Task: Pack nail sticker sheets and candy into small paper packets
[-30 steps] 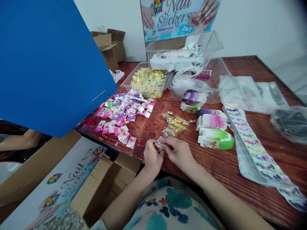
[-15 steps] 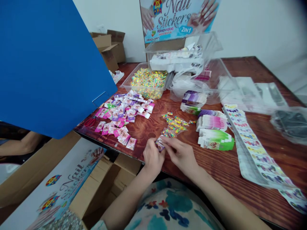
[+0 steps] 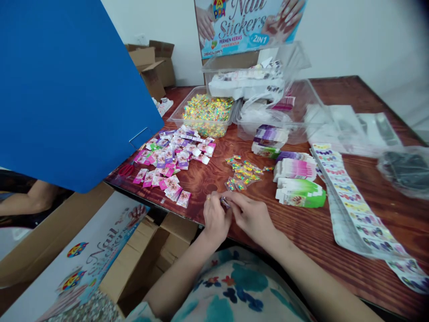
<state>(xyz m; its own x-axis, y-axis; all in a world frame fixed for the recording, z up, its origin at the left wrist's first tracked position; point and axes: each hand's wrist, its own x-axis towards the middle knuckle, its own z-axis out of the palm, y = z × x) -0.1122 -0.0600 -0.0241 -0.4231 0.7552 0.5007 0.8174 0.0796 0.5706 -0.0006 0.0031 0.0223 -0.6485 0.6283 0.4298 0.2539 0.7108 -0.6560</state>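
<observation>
Both my hands meet at the table's front edge around one small printed box [image 3: 224, 202]. Its body is mostly hidden by the fingers. My left hand [image 3: 216, 219] is closed around the box from the left. Fingers of my right hand [image 3: 250, 214] pinch at its near top side. Just beyond the hands lies a loose group of small clear packets of colourful candy [image 3: 244, 173]. To the left is a spread pile of small pink and purple nail sticker boxes [image 3: 172, 156]. Stacks of flat green cartons [image 3: 301, 193] and pink cartons [image 3: 295, 169] lie to the right.
A clear tub of candy packets [image 3: 204, 114] stands behind, beside stacked plastic tubs [image 3: 248, 87]. Long sticker strips [image 3: 358, 201] trail down the right. A large blue panel [image 3: 73, 89] blocks the left; a co-worker's arm [image 3: 30, 201] shows below. An open carton [image 3: 144, 264] stands below the table edge.
The small box has turned in my hands, so its printed face shows less now. My fingers have drawn closer around it. The view has shifted slightly.
</observation>
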